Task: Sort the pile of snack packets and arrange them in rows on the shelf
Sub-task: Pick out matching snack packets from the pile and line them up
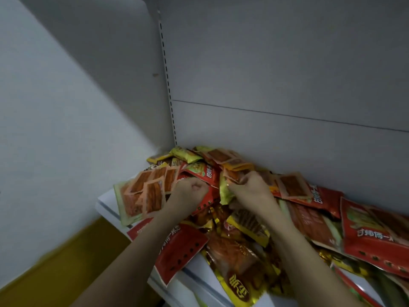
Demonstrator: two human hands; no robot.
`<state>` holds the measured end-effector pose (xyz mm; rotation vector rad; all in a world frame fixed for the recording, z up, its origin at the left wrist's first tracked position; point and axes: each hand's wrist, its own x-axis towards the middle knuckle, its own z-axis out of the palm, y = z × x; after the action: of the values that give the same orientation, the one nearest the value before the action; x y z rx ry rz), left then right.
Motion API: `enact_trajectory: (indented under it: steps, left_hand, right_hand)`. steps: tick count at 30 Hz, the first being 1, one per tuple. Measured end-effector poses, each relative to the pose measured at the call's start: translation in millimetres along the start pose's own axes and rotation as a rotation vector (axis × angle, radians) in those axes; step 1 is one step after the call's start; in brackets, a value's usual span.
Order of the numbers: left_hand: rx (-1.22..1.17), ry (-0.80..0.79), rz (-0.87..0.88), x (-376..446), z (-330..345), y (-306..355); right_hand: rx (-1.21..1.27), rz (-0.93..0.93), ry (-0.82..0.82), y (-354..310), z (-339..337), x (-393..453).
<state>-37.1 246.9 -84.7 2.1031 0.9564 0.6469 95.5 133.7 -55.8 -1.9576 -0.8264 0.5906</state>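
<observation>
Grey-white metal shelving bay, dim light; a slotted upright strip point(167, 74) runs down the back corner and a plain pale wall point(55, 107) stands to the left. I see the white painted shelf board point(106, 201) only at its left corner and front lip; the rest is buried.

Loose heap of glossy foil and plastic snack packets point(243, 218) covers the shelf from the back panel to the front edge, unsorted, overlapping at all angles. It runs out of view on the right.

My left hand point(191, 190) is curled into a fist on a red packet with printed white characters point(208, 173) near the top of the heap. Fingers are tucked under, so I cannot tell whether it grips that one or something beneath. My right hand point(252, 189) is closed with a crinkled yellow-green packet point(225, 191) pinched at its fingertips; the packet hangs between the two hands, just beside the left knuckles.

Left of the left hand lies a flat pale-edged packet with orange strip pictures point(141, 196), overhanging the shelf corner. A large red packet with a dotted edge point(177, 251) lies under the left forearm, hanging over the front lip. A gold-and-orange foil bag point(234, 271) sits between the forearms. Print is blurred throughout.

Yellow floor point(66, 262) below left.
</observation>
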Motion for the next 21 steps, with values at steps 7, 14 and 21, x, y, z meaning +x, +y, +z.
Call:
enact_trajectory:
  steps: [7,14,21]
  left_hand:
    - [-0.604,-0.436,-0.379,13.0,15.2,26.3]
    - [-0.621,-0.588,-0.396,21.0,9.0,21.5]
    - [-0.771,-0.684,-0.348,28.2,-36.4,-4.4]
  right_hand:
    - [0.268,0.143,-0.366,7.7,-49.3,-25.8]
    - [-0.064,0.021,-0.518,6.4,-47.3,-26.6]
    - [0.028,0.091,-0.472,-25.6,-17.4,-20.3]
